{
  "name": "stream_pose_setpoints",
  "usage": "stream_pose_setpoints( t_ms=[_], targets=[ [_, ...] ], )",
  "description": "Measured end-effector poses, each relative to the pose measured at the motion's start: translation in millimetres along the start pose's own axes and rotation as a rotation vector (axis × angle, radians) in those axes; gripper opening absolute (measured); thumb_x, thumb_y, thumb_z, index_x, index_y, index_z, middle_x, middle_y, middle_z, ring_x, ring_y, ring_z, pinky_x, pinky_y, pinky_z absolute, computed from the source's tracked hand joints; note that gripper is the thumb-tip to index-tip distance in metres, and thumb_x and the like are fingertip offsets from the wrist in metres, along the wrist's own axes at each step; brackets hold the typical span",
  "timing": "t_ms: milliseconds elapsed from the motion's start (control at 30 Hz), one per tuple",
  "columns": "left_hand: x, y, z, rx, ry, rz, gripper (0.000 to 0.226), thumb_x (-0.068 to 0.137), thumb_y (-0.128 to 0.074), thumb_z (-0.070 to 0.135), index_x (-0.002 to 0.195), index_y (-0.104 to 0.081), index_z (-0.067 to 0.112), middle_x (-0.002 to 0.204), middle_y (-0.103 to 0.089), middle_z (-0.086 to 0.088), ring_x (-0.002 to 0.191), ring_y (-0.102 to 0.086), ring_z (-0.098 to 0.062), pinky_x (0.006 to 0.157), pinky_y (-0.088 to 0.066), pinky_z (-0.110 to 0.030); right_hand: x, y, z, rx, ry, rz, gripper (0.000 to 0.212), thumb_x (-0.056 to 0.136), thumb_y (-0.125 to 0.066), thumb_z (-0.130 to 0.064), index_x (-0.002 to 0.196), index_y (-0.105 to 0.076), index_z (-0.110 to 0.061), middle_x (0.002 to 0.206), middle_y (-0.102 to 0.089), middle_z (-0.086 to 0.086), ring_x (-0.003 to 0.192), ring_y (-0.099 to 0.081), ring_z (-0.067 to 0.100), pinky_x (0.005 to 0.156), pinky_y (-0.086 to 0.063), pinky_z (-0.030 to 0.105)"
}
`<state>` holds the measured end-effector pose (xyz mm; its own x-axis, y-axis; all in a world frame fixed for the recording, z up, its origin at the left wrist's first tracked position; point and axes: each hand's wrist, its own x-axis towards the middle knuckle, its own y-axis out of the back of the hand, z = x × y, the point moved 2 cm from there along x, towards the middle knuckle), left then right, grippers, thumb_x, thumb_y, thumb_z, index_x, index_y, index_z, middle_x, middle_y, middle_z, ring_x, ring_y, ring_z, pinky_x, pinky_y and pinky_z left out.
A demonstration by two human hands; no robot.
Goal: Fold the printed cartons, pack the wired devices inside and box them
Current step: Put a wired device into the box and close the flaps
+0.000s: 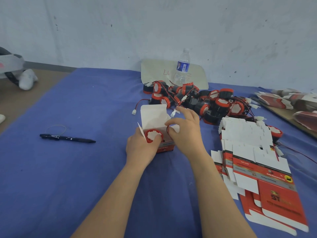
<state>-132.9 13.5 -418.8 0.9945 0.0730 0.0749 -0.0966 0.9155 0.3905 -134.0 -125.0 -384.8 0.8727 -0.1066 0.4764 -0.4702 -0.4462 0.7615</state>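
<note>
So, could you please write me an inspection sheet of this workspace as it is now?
Surface: blue cloth, flat.
Job's things: open red-and-white printed carton holding a round red-and-black wired device; device pile; flat carton stack.
Clutter: black pen, clear plastic bottle.
Hands: left hand grips the carton; right hand at its right flap, grip unclear.
Cables: white-plugged red-black wires.
Surroundings: pale wall, white shoe.

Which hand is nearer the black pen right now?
Left. The left hand, gripping the open carton, sits right of the pen; the right hand lies farther right.
</note>
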Motion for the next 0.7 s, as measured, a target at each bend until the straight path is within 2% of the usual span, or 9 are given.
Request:
stream_pose_setpoints(
  t_ms=[100, 233, 367, 433, 533, 633, 700],
  targets=[
    [0, -1, 0, 0.002, 0.003, -0.008, 0.036, 0.087, -0.062, 0.038, 0.114, -0.052, 0.017, 0.110, -0.063, -0.003, 0.109, -0.055, -0.026, 0.091, -0.050, -0.045, 1, 7, -3, -0.048, 0.039, 0.019, 0.017, 0.086, -0.063, -0.012, 0.096, -0.075, -0.017, 0.141, -0.050, -0.004, 0.135, -0.030, 0.021, 0.109, -0.027, 0.033],
    [1, -1, 0, 0.008, 0.007, -0.017, 0.037, 0.088, -0.061, 0.039, 0.116, -0.050, 0.019, 0.113, -0.062, -0.002, 0.112, -0.054, -0.026, 0.093, -0.050, -0.045, -2, 12, -9, -0.024, 0.038, 0.043, 0.018, 0.083, -0.062, -0.012, 0.094, -0.073, -0.021, 0.123, -0.063, -0.009, 0.123, -0.040, 0.019, 0.094, -0.032, 0.031],
    [1, -2, 0, 0.013, 0.003, -0.016, 0.029, 0.088, -0.061, 0.039, 0.106, -0.044, 0.026, 0.112, -0.061, -0.001, 0.111, -0.055, -0.025, 0.091, -0.051, -0.045, -2, 13, -9, -0.048, 0.034, 0.016, 0.017, 0.084, -0.061, -0.013, 0.095, -0.072, -0.019, 0.125, -0.060, -0.010, 0.125, -0.036, 0.018, 0.097, -0.029, 0.030],
    [1, -2, 0, 0.016, 0.005, -0.015, 0.030, 0.088, -0.061, 0.039, 0.109, -0.045, 0.025, 0.113, -0.061, -0.002, 0.111, -0.055, -0.025, 0.091, -0.051, -0.044, -2, 14, -10, -0.041, 0.041, 0.017, 0.017, 0.083, -0.062, -0.012, 0.094, -0.072, -0.018, 0.124, -0.061, -0.008, 0.125, -0.037, 0.018, 0.096, -0.027, 0.025],
    [1, -2, 0, 0.023, 0.007, -0.014, 0.033, 0.087, -0.060, 0.040, 0.113, -0.047, 0.023, 0.114, -0.061, -0.002, 0.110, -0.055, -0.024, 0.091, -0.051, -0.044, -3, 14, -13, -0.013, 0.035, 0.004, 0.015, 0.082, -0.062, -0.012, 0.093, -0.071, -0.018, 0.118, -0.058, -0.006, 0.118, -0.037, 0.017, 0.085, -0.023, 0.015],
    [1, -1, 0, 0.031, -0.004, -0.004, 0.033, 0.087, -0.061, 0.039, 0.112, -0.051, 0.020, 0.111, -0.063, -0.002, 0.108, -0.056, -0.024, 0.090, -0.051, -0.043, -4, 12, -16, -0.030, 0.043, -0.046, 0.012, 0.082, -0.062, -0.013, 0.091, -0.070, -0.016, 0.117, -0.050, -0.004, 0.116, -0.032, 0.019, 0.087, -0.025, 0.017],
    [2, -1, 0, 0.027, -0.006, -0.005, 0.037, 0.087, -0.062, 0.040, 0.115, -0.052, 0.019, 0.112, -0.063, -0.001, 0.108, -0.057, -0.023, 0.090, -0.051, -0.043, -4, 11, -19, -0.050, 0.059, -0.064, 0.013, 0.081, -0.062, -0.011, 0.090, -0.070, -0.015, 0.122, -0.049, -0.005, 0.119, -0.030, 0.017, 0.085, -0.020, 0.014]
  ],
)
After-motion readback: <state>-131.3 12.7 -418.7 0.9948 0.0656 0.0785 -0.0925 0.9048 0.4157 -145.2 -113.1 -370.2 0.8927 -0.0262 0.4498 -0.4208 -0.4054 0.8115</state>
